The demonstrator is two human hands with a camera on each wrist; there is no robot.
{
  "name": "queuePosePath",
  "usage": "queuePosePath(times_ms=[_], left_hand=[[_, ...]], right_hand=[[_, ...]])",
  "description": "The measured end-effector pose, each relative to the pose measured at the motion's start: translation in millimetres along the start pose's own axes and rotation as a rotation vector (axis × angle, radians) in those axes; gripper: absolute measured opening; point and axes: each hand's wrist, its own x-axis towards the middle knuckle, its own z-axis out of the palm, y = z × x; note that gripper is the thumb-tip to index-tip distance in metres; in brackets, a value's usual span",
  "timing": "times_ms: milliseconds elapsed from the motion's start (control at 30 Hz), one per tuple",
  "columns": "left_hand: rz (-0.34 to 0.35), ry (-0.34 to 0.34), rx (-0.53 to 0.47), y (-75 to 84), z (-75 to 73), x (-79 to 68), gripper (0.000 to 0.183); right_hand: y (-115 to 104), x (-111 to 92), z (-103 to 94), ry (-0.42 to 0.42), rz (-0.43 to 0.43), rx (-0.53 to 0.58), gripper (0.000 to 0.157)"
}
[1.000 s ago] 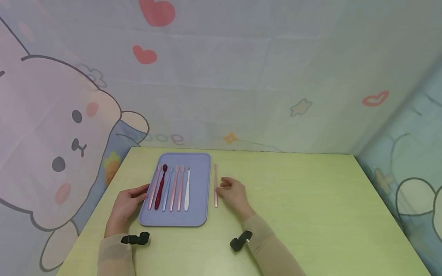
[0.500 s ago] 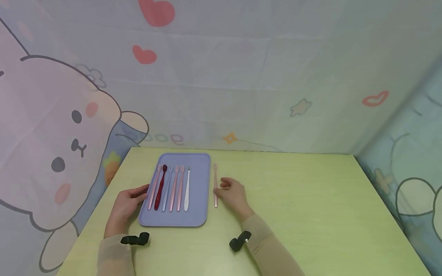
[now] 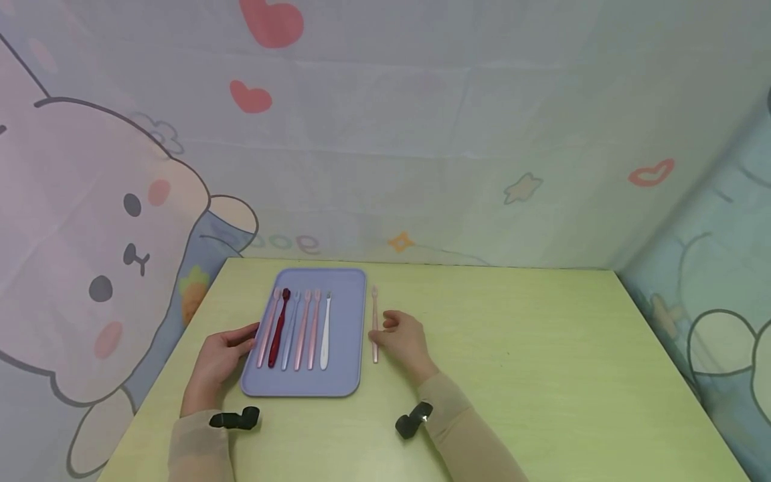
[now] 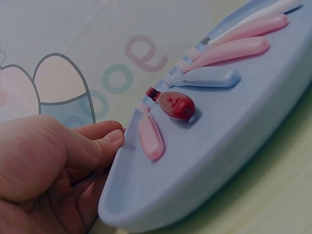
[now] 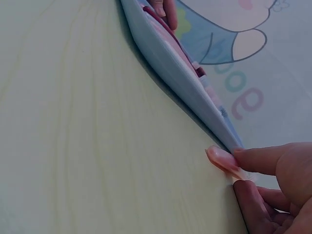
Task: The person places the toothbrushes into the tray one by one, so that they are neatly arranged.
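Note:
A lilac tray (image 3: 346, 335) carries a row of toothbrushes: a dark red toothbrush (image 3: 278, 335), a pale blue toothbrush (image 3: 289, 335), a white toothbrush (image 3: 325, 338) and several pink ones. My left hand (image 3: 218, 361) holds the tray's left edge, thumb and forefinger at the rim (image 4: 109, 195) in the left wrist view. Right of the tray, a separate pink toothbrush (image 3: 375, 308) lies on the table, roughly parallel to the row. My right hand (image 3: 402, 340) has its thumb across that toothbrush's handle; in the right wrist view the handle (image 5: 223, 158) sits between thumb and fingers.
The pale yellow-green table (image 3: 512, 361) reaches back to a printed cloth backdrop (image 3: 421, 134) with hearts and a cartoon animal. A black wrist camera (image 3: 235, 419) sits on the left sleeve, another black camera (image 3: 413, 422) on the right.
My right hand's thumb has shifted slightly left over the separate pink toothbrush, which stays nearly in place. The left hand and the tray have not visibly moved.

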Motion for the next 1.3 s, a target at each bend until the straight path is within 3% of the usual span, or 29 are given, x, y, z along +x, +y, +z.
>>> queuePosePath(times_ms=[500,1300], left_hand=[[-0.018,0.003,-0.002,-0.3,-0.7,-0.7,0.044],[0.000,0.003,-0.004,-0.6,0.3,0.8,0.043]], right_hand=[[-3,-1,1.1,-0.021,-0.062,-0.139,0.060],[-6,-2,-10.2,-0.101,-0.024,-0.044,0.061]])
